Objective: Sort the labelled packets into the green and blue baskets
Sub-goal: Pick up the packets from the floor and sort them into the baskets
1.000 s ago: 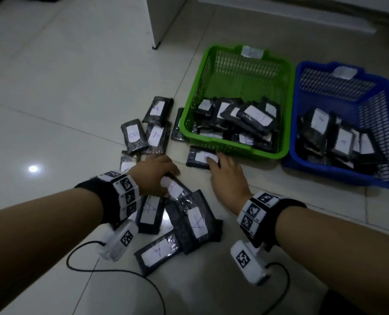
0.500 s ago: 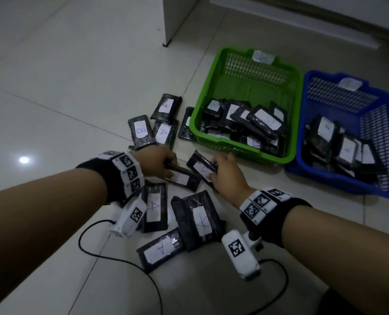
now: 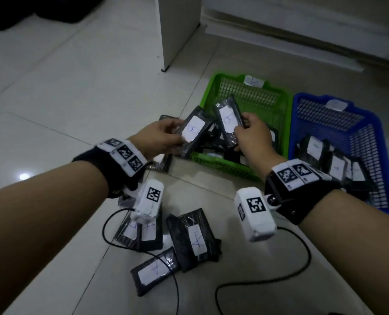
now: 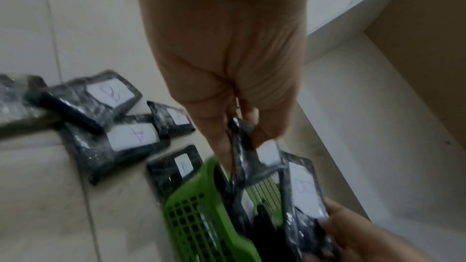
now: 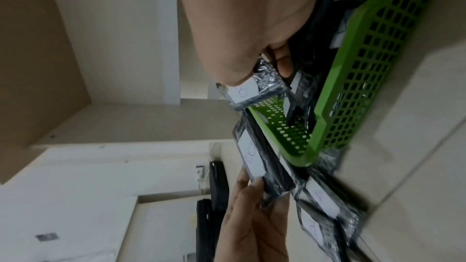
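Both hands are raised over the near-left corner of the green basket (image 3: 277, 94), each holding a black packet with a white label marked B. My left hand (image 3: 167, 137) pinches one B packet (image 3: 193, 130) by its left edge. My right hand (image 3: 249, 127) grips the other B packet (image 3: 228, 119) by its right side. The two packets are side by side, tilted, close together. The left wrist view shows the left packet (image 4: 243, 146) edge-on above the green basket (image 4: 206, 218). Thumb and fingers pinch the right packet (image 5: 248, 92) in the right wrist view. The blue basket (image 3: 302, 101) stands to the right.
Packets marked A (image 3: 197, 241) lie on the tiled floor near me, with more packets (image 4: 133, 136) left of the green basket. Both baskets hold several packets. Black cables (image 3: 264, 283) trail over the floor. A white cabinet leg (image 3: 177, 30) stands behind the baskets.
Both hands have lifted from the floor, each with a packet picked up from the pile, and moved forward and up to the green basket's near-left corner.
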